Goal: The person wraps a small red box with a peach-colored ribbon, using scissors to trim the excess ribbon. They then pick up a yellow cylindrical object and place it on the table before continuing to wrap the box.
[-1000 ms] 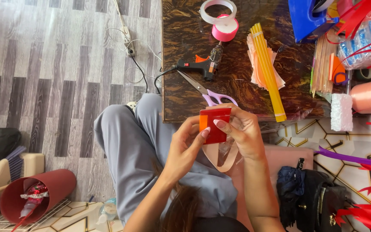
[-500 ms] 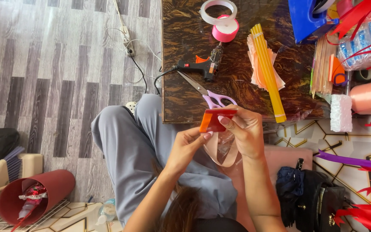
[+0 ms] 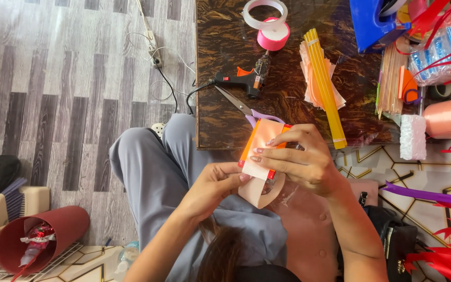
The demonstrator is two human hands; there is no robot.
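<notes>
Nearest the camera, over the lap in grey trousers, both hands close on one piece of work. The left hand pinches the lower edge of a pale peach ribbon strip between thumb and fingertips. The right hand grips an orange plastic tape dispenser from the right, its fingers laid across the strip, which wraps over the dispenser's face and hangs below it in a loop.

Just beyond the hands, purple-handled scissors lie on the dark marbled brown tabletop, blades pointing away to the left. Beside them rests a black hot-glue gun with an orange trigger, its cord running off the table's left edge. To the right lies a bundle of long yellow glue sticks over a stack of peach paper pieces. Farthest off sit a pink ribbon roll and a clear tape roll, touching each other.
</notes>
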